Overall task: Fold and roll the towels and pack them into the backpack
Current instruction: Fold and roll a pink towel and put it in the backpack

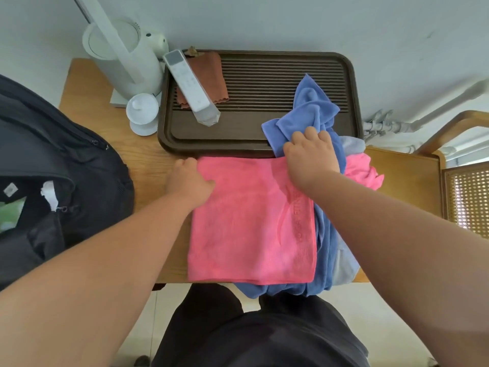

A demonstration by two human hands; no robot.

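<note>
A pink towel [246, 223] lies folded flat on the wooden table, its near edge at the table's front. My left hand [189, 181] grips its far left corner, and my right hand [311, 156] grips its far right corner. A crumpled blue towel [307, 112] lies beside and partly under the pink one on the right, spilling onto the tray and over the table's front edge. A second pink cloth [363, 172] and a grey one [352, 144] peek out at the right. The black backpack [53, 165] stands open at the left.
A dark slatted tray [259, 75] at the back holds a brown cloth [209, 75] and a white remote [190, 86]. A white kettle [127, 54] and a lidded white cup [142, 112] stand at the back left. A wooden chair [449, 165] is at the right.
</note>
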